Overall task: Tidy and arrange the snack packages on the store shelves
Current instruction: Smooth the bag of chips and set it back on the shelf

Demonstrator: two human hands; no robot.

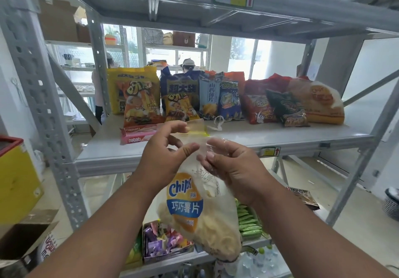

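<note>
A clear bag of chips [200,219] with an orange and blue label hangs in front of the shelf edge. My left hand [164,154] pinches its top flap on the left, and my right hand [228,165] pinches the flap on the right. On the grey shelf [269,135] behind stand several snack packs: a yellow bag [131,89], a dark blue bag [179,92], a red bag [257,102], a black packet [285,107] and a second clear chips bag [317,102]. Pink wafer packs [138,134] lie at the front left.
A lower shelf holds a box of purple candies [164,241] and green packets [248,219]. A yellow box [17,182] sits at the left. Grey uprights [43,105] frame the shelf. Two people stand behind the rack, by more shelving.
</note>
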